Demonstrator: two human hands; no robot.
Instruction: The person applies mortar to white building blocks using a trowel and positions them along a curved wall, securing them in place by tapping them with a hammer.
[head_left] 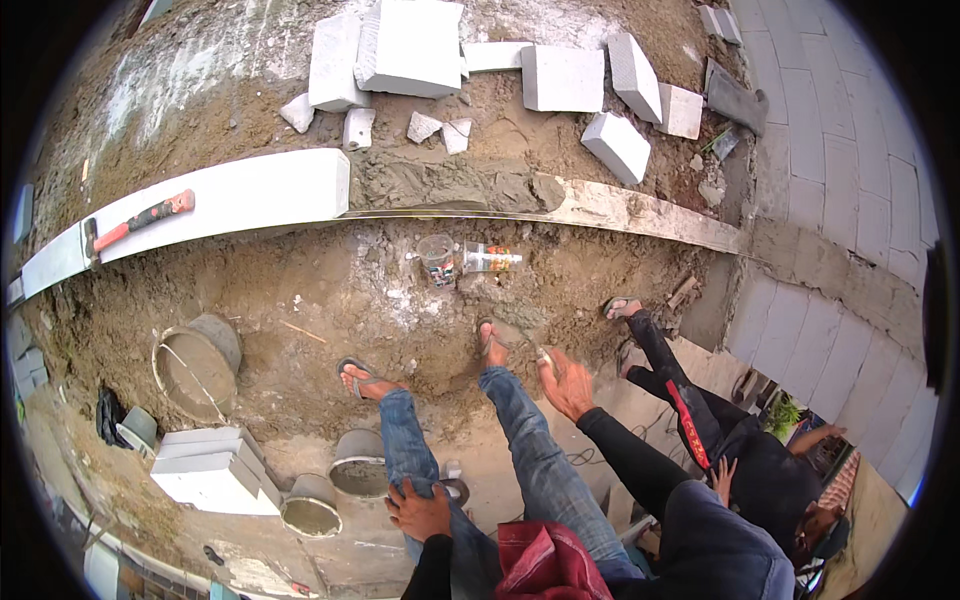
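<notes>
My right hand is closed round the pale handle of a trowel, low over the soil beside my right foot. Its blade blends with a grey patch of mortar, so its outline is hard to make out. My left hand lies on my left thigh, fingers apart and holding nothing. Ahead, wet mortar is spread along the top of a low footing. It meets the end of a white block laid in line with it. A taut string runs along the near edge.
A hammer lies on the laid blocks. Loose white blocks and broken pieces are beyond the footing. Two plastic cups sit before it. A mortar bucket, smaller buckets and stacked blocks are left. Another person crouches right.
</notes>
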